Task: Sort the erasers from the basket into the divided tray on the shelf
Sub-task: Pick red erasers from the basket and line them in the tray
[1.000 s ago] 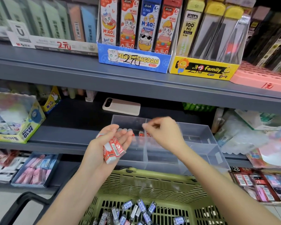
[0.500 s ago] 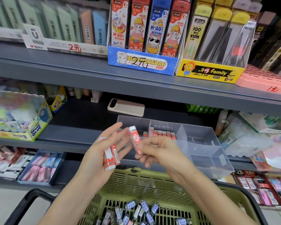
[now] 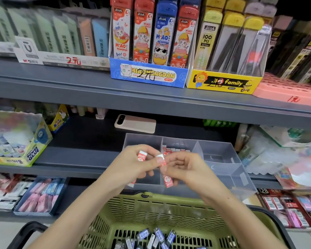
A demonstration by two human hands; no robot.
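Observation:
My left hand (image 3: pixel 133 166) holds a few red-and-white erasers (image 3: pixel 142 155), curled around them in front of the clear divided tray (image 3: pixel 221 159) on the middle shelf. My right hand (image 3: pixel 187 169) meets it and pinches another red-and-white eraser (image 3: pixel 167 180) that points downward. A row of red erasers (image 3: pixel 176 150) stands in the tray's back middle compartment. Below, the green basket (image 3: pixel 151 209) holds several blue-and-grey erasers (image 3: pixel 156 236).
A phone (image 3: pixel 135 123) lies behind the tray. A glue box (image 3: pixel 22 139) stands at the left, plastic packets (image 3: pixel 276 150) at the right. Pencil-lead boxes (image 3: pixel 149 44) fill the upper shelf. Eraser trays (image 3: pixel 41 196) sit on the lower shelf.
Both hands have come together in front of the tray. The eraser in my right hand has turned to point down, and my left hand has closed over its erasers.

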